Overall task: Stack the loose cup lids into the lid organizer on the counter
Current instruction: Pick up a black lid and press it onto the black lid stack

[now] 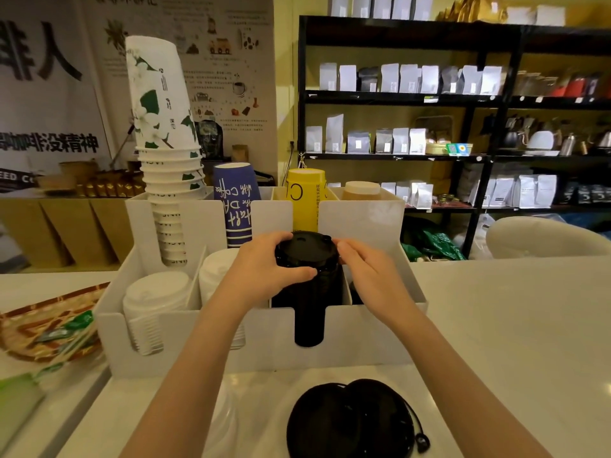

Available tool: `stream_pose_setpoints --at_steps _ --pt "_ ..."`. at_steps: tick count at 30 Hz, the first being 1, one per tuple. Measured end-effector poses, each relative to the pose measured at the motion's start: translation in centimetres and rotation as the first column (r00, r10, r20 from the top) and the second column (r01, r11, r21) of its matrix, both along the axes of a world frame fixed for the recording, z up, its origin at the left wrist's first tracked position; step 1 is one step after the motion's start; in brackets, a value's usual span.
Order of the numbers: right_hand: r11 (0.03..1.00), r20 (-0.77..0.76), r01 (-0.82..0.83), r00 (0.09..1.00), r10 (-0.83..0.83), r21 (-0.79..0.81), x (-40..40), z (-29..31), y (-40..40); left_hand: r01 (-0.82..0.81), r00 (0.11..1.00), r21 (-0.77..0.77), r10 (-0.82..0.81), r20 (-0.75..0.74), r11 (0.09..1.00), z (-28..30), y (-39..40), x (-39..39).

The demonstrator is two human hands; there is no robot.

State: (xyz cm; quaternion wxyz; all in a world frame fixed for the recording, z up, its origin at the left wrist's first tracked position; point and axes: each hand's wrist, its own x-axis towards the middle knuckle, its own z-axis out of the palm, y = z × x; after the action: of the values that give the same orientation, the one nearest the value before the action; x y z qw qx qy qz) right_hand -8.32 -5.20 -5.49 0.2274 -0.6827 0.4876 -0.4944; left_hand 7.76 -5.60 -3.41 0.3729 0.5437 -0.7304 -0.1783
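Note:
A white lid organizer [363, 338] stands on the counter in front of me. Its third front slot holds a tall stack of black lids [309, 312]. My left hand [264, 269] wraps the left side of the stack's top, thumb across the front. At the right rim my right hand [367, 279] presses against the same top lids [305, 247]. Two white lid stacks [155, 302] fill the left slots. Loose black lids [350, 421] lie on the counter near me, close to the frame's bottom edge.
Paper cup stacks fill the organizer's back slots: white floral [165, 153], blue [236, 206], yellow [305, 200], brown [360, 190]. A patterned tray with packets [49, 328] sits at left. Black shelves of coffee bags [429, 104] stand behind. Bare counter [512, 325] extends right.

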Motion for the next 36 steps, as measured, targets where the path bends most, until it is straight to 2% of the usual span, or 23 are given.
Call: stream_pose_setpoints --at_steps 12,17,26,36 --pt "0.999 -0.005 0.009 1.0 -0.009 -0.032 0.1 0.0 -0.1 0.006 1.0 -0.013 -0.006 -0.003 1.0 -0.1 0.3 -0.4" --pt "0.999 -0.032 -0.021 0.999 0.022 0.028 0.0 -0.6 -0.5 -0.022 0.999 -0.059 0.024 0.047 0.998 -0.2 0.5 -0.9" --pt "0.997 -0.027 -0.062 0.998 0.063 0.037 0.1 -0.6 -0.6 -0.087 0.99 -0.048 0.092 0.108 0.995 -0.4 0.5 -1.4" --pt "0.997 -0.064 -0.076 0.995 0.077 0.009 0.1 -0.2 0.4 -0.06 0.99 -0.035 0.064 0.129 0.998 -0.9 0.3 -1.6"
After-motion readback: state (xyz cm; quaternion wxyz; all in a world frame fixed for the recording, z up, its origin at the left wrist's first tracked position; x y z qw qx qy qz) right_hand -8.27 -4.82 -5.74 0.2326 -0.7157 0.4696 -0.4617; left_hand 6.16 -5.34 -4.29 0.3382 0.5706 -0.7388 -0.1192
